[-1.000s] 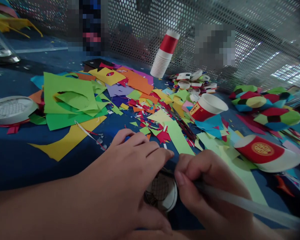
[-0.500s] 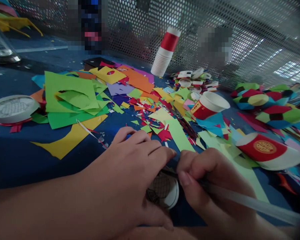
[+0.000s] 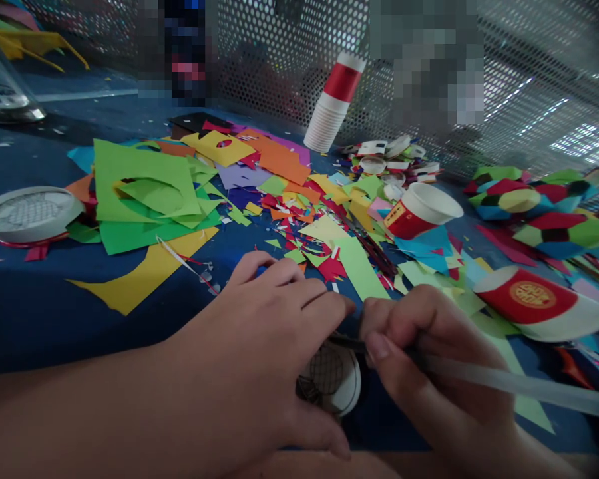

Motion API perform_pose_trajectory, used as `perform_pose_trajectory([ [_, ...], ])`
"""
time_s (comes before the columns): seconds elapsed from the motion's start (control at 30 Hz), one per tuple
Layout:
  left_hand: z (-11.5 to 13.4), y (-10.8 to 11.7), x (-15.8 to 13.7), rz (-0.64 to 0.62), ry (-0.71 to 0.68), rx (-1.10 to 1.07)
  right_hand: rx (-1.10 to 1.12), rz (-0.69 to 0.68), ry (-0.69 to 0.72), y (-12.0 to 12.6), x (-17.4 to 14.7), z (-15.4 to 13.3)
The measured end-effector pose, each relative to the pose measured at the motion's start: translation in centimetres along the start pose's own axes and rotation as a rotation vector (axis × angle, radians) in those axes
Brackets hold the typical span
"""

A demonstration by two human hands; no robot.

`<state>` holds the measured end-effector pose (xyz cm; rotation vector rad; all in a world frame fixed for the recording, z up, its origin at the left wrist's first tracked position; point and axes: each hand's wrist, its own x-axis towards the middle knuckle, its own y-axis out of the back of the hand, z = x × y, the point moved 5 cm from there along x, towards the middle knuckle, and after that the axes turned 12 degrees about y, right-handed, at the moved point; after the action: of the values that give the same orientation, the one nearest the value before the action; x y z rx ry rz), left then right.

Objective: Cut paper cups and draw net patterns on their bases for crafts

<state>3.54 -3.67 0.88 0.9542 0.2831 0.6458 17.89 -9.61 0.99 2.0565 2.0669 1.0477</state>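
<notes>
A white paper disc (image 3: 349, 382) with a black hatched drawing lies low in the middle, partly covered by my left hand (image 3: 274, 339). The fingers of that hand curve over its far side and the thumb stretches along its near side, holding it. My right hand (image 3: 424, 359) pinches a pen (image 3: 519, 386) with a pale barrel and a dark front end. The dark end reaches over the upper edge of the disc. Its very tip is hidden behind my left fingers.
Coloured paper scraps (image 3: 299, 206) cover the middle of the blue table (image 3: 24, 332). A stack of paper cups (image 3: 334, 103), a cut cup (image 3: 422, 209), a tipped cup piece (image 3: 539, 303) and a patterned lid-like piece (image 3: 30, 213) stand around. A glass container (image 3: 4, 93) is far left.
The right hand and the pen's barrel have shifted slightly, the back end now a little higher. The whole view has moved slightly; my left hand keeps its place over the disc.
</notes>
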Motion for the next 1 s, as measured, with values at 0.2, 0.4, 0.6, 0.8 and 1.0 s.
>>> perform_pose_trajectory([
  [0.2, 0.03, 0.07, -0.21, 0.02, -0.019, 0.0, -0.014, 0.004, 0.002, -0.07, -0.17, -0.02],
  [0.4, 0.12, 0.1, -0.05, 0.031, -0.025, 0.004, -0.039, -0.046, 0.017, -0.34, -0.25, 0.17],
  [0.6, 0.03, 0.18, -0.05, 0.051, -0.047, -0.011, -0.049, -0.078, 0.044, -0.52, -0.16, -0.01],
  [0.8, 0.11, 0.15, -0.06, 0.031, -0.026, -0.007, -0.047, -0.066, 0.043, -0.46, -0.14, 0.06],
  [1.0, 0.05, 0.06, -0.07, 0.035, -0.016, -0.008, -0.058, -0.091, 0.065, -0.71, -0.13, -0.02],
])
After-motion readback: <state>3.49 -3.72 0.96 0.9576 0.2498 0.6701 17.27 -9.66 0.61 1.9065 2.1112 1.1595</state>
